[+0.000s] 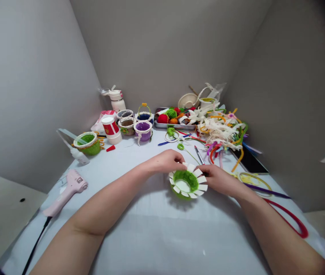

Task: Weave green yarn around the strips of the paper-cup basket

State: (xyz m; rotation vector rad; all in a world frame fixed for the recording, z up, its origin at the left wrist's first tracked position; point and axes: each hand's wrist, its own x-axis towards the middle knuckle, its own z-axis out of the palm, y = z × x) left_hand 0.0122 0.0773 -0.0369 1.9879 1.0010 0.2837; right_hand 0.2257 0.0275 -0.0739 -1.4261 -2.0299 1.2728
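Observation:
A small paper cup (176, 189) stands in front of me, its white rim cut into strips that flare outward like petals. Green yarn lines its inside, and green shows on the outer wall below. The fingers of my left hand (170, 160) are closed at the far left of the rim, pinching a strip. On the far right side, my right hand (215, 176) curls round the cup's edge; some of its fingertips are hidden behind the strips. Just beyond the hands lie a marker pen (199, 154) and a green yarn ring (180, 146) with a loose tail.
A pink glue gun (66, 193) with a black cord lies left. Behind it are a green yarn basket (92, 147) and a glue bottle (79, 156). Several small baskets, a metal tray (176, 126) of yarn, and tangled white strips (219, 131) line the back. A phone (251, 162) lies right.

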